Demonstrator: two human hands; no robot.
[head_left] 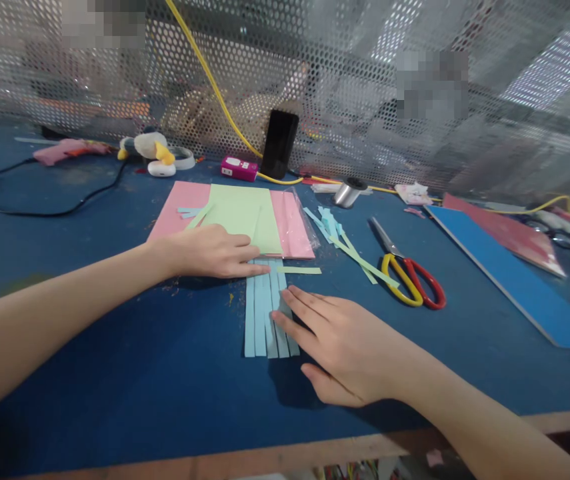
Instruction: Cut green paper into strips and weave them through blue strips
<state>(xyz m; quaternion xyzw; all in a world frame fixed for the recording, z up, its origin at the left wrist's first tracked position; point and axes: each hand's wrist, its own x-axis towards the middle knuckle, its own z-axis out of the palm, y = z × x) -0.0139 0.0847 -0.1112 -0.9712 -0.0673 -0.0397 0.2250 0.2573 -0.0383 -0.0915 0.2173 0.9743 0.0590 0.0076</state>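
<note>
Several light blue paper strips (pixel 261 320) lie side by side, their far ends at the edge of a green sheet (pixel 242 217). My left hand (pixel 209 252) rests flat across the sheet's near edge, its index fingertip on the strips' far ends. A narrow green strip (pixel 299 271) runs crosswise from that fingertip to the right. Over the strips' right side, my right hand (pixel 347 347) is spread with its fingertips at the outermost ones. Both hands are open and hold nothing. Beneath the green sheet is pink paper (pixel 177 210), partly in clear plastic on the right.
Loose blue and green strips (pixel 332 227) lie beside scissors (pixel 405 270) with red and yellow handles. A wire spool (pixel 349 193), phone (pixel 279 143) and magenta power socket (pixel 239 169) stand along the mesh wall. A blue board (pixel 519 280) lies right; a black cable (pixel 65 212) left.
</note>
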